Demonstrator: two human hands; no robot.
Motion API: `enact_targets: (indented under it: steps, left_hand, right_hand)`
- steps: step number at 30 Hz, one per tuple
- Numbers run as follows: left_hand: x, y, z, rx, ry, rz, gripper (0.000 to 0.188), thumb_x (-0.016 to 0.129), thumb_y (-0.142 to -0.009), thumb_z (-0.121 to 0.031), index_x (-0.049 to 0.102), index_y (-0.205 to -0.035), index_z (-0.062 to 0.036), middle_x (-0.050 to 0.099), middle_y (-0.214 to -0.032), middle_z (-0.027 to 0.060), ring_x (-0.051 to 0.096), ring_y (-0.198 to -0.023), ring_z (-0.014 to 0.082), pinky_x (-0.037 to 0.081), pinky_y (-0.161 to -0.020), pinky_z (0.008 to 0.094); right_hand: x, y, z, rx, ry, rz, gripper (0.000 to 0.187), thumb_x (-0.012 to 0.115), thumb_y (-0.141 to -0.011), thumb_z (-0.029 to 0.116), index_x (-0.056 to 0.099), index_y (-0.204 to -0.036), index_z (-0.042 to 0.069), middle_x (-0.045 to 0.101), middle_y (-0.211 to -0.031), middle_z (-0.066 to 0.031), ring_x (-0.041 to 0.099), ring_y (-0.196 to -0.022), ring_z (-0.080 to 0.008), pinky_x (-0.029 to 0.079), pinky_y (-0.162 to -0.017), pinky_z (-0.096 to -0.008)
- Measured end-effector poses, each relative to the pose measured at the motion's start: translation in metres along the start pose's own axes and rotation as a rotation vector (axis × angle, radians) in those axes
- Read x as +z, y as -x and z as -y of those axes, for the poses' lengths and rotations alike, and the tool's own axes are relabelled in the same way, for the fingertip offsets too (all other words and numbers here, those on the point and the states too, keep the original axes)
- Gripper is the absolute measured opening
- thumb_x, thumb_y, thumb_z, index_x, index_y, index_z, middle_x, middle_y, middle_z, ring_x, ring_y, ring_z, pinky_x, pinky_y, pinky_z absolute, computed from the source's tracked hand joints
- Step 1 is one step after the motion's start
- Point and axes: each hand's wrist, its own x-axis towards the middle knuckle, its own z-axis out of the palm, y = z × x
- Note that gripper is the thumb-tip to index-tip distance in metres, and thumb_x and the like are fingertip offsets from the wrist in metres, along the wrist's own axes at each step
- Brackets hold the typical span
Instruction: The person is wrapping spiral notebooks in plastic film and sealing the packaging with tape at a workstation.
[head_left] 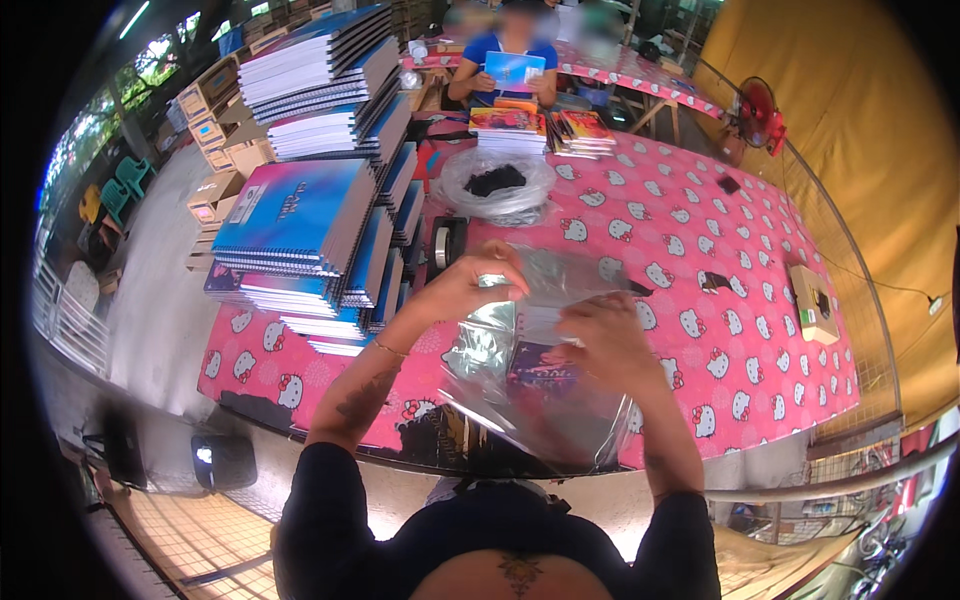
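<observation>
A clear plastic bag [590, 430] lies in front of me at the table's near edge, with a dark purple notebook [540, 368] under or inside it. Over the bag's far left part, my left hand [480, 280] has its thumb and fingertips drawn together in a pinch. What sits between those fingertips is too small to make out. My right hand [608, 345] is bent over the right side of the notebook, touching the plastic. Its fingers are partly smeared and hidden, so their grip is unclear. A black tape dispenser [447, 243] stands just beyond my left wrist.
Tall stacks of spiral notebooks [290, 215] rise on the left. A bundle of clear plastic [495, 185] lies beyond my hands on the pink table [700, 300]. Across it, a person [512, 55] holds a blue notebook near stacked colourful books [508, 130]. A cardboard box [813, 305] sits right.
</observation>
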Motion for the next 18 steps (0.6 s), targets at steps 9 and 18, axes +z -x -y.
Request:
enact_targets:
  steps: [9,18]
  left_hand:
    - [0.042,-0.026,0.008,0.059,-0.141,-0.014,0.01,0.073,-0.085,-0.022,0.075,-0.094,-0.0183,0.04,-0.144,0.011,0.03,-0.136,0.0302,0.022,-0.112,0.0457]
    - [0.099,-0.044,0.04,0.117,-0.541,-0.016,0.031,0.079,-0.076,-0.033,0.072,-0.105,-0.024,0.008,-0.159,0.0189,0.013,-0.143,0.0412,0.014,-0.113,0.0567]
  right_hand:
    - [0.044,0.074,-0.072,0.246,-0.493,-0.293,0.055,0.086,-0.065,0.027,0.061,-0.112,0.013,0.056,-0.124,-0.0045,0.049,-0.118,-0.0259,0.036,-0.098,-0.045]
    - [0.063,0.063,-0.06,0.05,-0.317,-0.021,0.054,0.077,-0.077,0.024,0.063,-0.129,0.026,0.034,-0.154,-0.0103,0.032,-0.142,-0.0278,0.018,-0.113,-0.0599]
